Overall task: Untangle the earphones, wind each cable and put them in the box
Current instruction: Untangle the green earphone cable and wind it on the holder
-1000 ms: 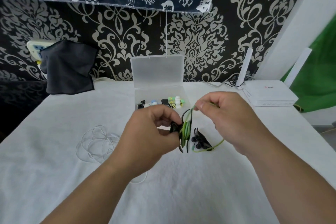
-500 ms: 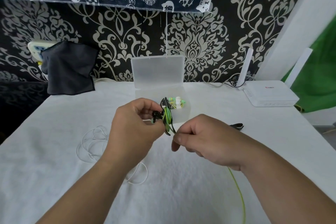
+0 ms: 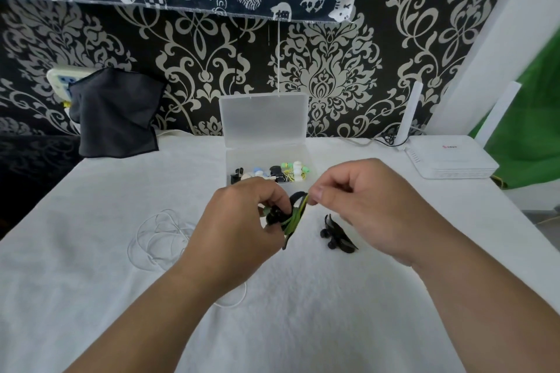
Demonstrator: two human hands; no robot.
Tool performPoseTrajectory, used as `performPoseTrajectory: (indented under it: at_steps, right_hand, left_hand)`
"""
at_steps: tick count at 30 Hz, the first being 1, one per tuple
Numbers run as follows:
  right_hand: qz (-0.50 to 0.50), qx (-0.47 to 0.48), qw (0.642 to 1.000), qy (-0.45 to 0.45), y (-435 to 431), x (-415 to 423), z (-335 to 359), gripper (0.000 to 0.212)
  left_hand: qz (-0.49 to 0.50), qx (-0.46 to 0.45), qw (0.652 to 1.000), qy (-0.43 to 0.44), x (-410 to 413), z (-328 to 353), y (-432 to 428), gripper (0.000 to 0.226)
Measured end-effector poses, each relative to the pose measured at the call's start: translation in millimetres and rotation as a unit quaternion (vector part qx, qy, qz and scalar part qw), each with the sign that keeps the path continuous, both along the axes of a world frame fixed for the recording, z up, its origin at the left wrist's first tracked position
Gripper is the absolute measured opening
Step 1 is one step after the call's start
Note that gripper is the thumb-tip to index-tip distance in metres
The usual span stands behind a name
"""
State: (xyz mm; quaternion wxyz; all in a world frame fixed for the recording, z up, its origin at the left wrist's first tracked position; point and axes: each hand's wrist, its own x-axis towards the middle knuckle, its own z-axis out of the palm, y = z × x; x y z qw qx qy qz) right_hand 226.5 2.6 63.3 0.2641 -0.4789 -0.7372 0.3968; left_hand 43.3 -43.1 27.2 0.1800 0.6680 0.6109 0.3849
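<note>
Gripping flat green-and-black cable coil (image 3: 293,219) in left hand (image 3: 239,221), fingers curled round it. Pinching coil's top strand with right hand (image 3: 363,206). Held between both hands over nubby white cloth (image 3: 121,297), just before open translucent plastic box (image 3: 263,121). Rounded black earbuds (image 3: 335,235) just right of coil, below right hand.

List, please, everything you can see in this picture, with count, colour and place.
green earphone cable: one, green and black, part-wound, between the hands
earbuds: two, black, on the table cover beside the right hand
white earphones: one loose tangle, white, left of the left hand
box: one, clear, lid up, table's back; holds earphones of mixed colours
cloth: one, dark, back left
router: one, white, back right
table cover: one, white
left hand: grips the coil
right hand: pinches the cable
</note>
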Motion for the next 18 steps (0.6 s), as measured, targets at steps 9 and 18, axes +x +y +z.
performPoseTrajectory:
  at_steps: [9,18]
  right_hand:
    - [-0.093,0.007,0.994,0.054,10.3,0.3,-16.3,0.022]
    - [-0.086,-0.058,0.991,0.083,12.5,-4.2,-26.9,0.033]
  left_hand:
    - [-0.02,-0.041,0.992,-0.116,4.6,1.5,-1.6,0.031]
    - [-0.05,-0.086,0.941,-0.324,6.0,2.5,0.0,0.023]
